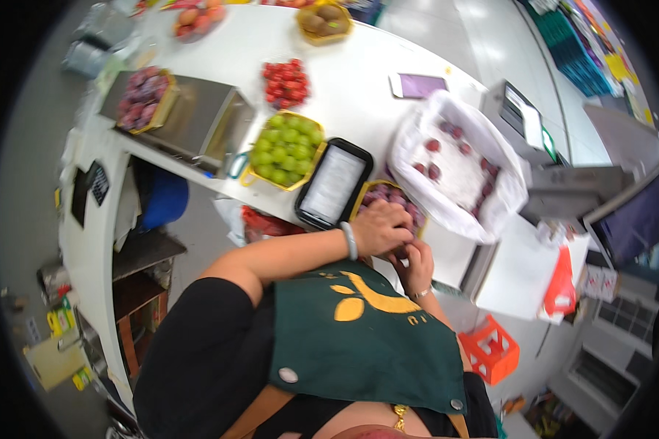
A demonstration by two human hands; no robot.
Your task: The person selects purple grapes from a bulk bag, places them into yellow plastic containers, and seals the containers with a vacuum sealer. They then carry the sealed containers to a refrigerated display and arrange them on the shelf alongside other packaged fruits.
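A yellow basket of dark purple grapes [388, 194] sits at the table's near edge, just in front of my body. My left hand [381, 228] lies over its near part with the fingers curled down onto the fruit. Beside it, my right hand [416, 267] is closed at the basket's near edge, its fingertips meeting those of the left. What the fingers pinch is hidden beneath them. To the right stands a white-lined container [458, 172] with a few loose dark red grapes [433, 170] inside. A black tray with a pale sheet-like inside [334, 183] borders the basket on the left.
A yellow basket of green grapes [287, 150], red fruit in a clear pack [285, 83] and a phone [419, 85] lie on the white table [351, 80]. More purple grapes [143, 100] rest on a metal box [198, 121]. An orange crate [490, 350] stands below right.
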